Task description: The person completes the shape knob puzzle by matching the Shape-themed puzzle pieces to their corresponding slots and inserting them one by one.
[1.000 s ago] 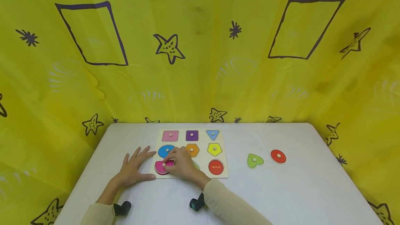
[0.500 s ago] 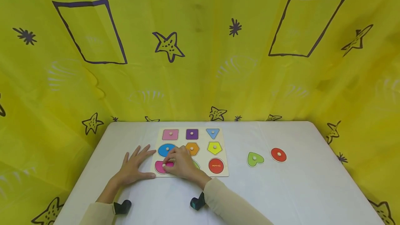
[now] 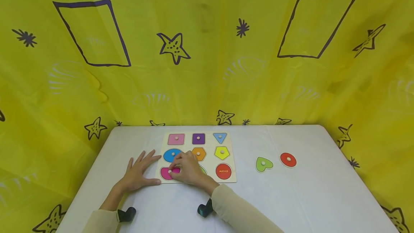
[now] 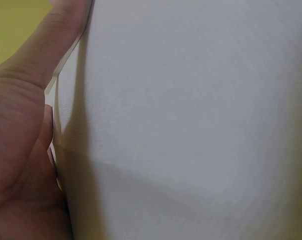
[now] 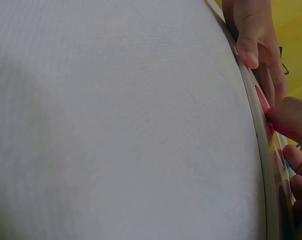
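A wooden knob puzzle board (image 3: 211,170) lies on the table, bearing coloured shapes. In its near left corner sits a magenta rounded piece (image 3: 164,173), level with the board. My right hand (image 3: 190,170) pinches that piece's small knob between thumb and fingertips, and covers part of a green shape (image 3: 203,169). Spread out at the board's left edge, my left hand (image 3: 137,175) touches it with the thumb and a fingertip. The left wrist view shows the left thumb (image 4: 51,40) against the board's edge. In the right wrist view both hands are at the right side.
A green heart piece (image 3: 263,164) and a red round piece (image 3: 288,160) lie on the white tabletop (image 3: 307,197) right of the board. The board's near right corner shows a red printed circle (image 3: 224,171) without a knob. A yellow curtain (image 3: 207,82) surrounds the table.
The magenta piece, slightly raised and offset a second ago, now sits level in the board's corner. My right hand still pinches its knob; the left hand has stayed in place.
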Demonstrator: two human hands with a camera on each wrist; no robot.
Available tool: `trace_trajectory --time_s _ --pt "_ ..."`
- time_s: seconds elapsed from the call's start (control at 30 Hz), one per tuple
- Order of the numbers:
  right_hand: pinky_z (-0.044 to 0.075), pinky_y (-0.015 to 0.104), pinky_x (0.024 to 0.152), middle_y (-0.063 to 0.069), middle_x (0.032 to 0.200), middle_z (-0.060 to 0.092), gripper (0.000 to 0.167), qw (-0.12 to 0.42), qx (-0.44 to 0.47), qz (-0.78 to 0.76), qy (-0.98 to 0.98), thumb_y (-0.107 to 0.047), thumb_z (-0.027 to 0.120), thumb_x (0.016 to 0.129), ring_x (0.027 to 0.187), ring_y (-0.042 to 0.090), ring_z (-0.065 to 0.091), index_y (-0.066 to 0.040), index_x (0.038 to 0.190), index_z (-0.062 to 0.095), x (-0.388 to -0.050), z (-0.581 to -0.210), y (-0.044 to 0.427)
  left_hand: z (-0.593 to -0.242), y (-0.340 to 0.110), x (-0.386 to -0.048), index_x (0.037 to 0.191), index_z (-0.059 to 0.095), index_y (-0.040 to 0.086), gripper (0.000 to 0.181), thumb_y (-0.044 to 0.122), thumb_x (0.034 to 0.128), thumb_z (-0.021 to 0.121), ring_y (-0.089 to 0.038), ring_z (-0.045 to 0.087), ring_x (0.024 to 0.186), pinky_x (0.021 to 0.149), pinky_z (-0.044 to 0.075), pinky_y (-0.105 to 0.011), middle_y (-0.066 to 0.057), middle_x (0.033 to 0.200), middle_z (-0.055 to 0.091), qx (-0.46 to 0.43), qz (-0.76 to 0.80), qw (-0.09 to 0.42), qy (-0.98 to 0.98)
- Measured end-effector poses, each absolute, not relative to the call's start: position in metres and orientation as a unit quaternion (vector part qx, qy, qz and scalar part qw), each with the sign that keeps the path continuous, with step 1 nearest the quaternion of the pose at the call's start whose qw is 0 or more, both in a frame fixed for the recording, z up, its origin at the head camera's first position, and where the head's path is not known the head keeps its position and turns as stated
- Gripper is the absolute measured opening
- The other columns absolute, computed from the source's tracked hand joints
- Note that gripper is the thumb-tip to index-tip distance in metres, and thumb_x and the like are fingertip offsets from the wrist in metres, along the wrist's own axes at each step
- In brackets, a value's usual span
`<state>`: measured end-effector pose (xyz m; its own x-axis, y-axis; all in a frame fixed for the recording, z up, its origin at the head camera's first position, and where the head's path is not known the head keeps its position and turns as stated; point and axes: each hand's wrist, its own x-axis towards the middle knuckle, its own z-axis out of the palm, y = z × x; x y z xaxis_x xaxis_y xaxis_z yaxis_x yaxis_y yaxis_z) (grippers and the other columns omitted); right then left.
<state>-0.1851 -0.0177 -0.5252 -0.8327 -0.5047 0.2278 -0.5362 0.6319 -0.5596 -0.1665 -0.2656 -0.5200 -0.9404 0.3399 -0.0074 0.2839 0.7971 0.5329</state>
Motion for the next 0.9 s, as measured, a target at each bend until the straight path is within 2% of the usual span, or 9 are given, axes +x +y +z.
trace_trajectory --time_s 0.27,0.4,0.57,0.9 --pt "0.039 0.03 0.092 -0.009 0.109 0.065 0.011 0.017 0.292 0.32 -0.901 -0.032 0.08 0.089 0.101 0.01 0.047 -0.029 0.099 0.082 -0.185 -0.521 -0.013 -0.52 -0.264 -0.167 0.151 0.052 0.021 0.09 0.055 0.075 0.085 -0.053 0.01 0.152 0.112 -0.007 -0.08 -0.018 0.165 0.032 0.161 0.275 0.048 0.947" --pt "0.042 0.026 0.091 -0.009 0.116 0.065 0.023 -0.002 0.32 0.315 -0.893 -0.035 0.077 0.091 0.102 0.008 0.05 -0.029 0.113 0.078 -0.186 -0.517 -0.007 -0.52 -0.263 -0.167 0.151 0.052 0.021 0.09 0.055 0.0747 0.085 -0.053 0.01 0.152 0.111 -0.008 -0.08 -0.019 0.165 0.032 0.158 0.275 0.05 0.947" --pt "0.048 0.028 0.098 -0.008 0.128 0.066 0.038 -0.01 0.358 0.312 -0.88 -0.039 0.075 0.094 0.117 0.011 0.055 -0.024 0.129 0.071 -0.186 -0.506 0.005 -0.52 -0.264 -0.166 0.151 0.052 0.02 0.091 0.056 0.0746 0.085 -0.053 0.01 0.152 0.112 -0.007 -0.08 -0.019 0.164 0.033 0.159 0.275 0.048 0.947" --pt "0.049 0.032 0.099 -0.004 0.129 0.066 0.045 -0.014 0.348 0.328 -0.878 -0.04 0.076 0.093 0.12 0.013 0.053 -0.022 0.134 0.068 -0.185 -0.487 0.047 -0.52 -0.262 -0.165 0.149 0.053 0.018 0.092 0.055 0.0716 0.087 -0.055 0.012 0.15 0.111 -0.006 -0.081 -0.022 0.162 0.035 0.158 0.28 0.039 0.946"
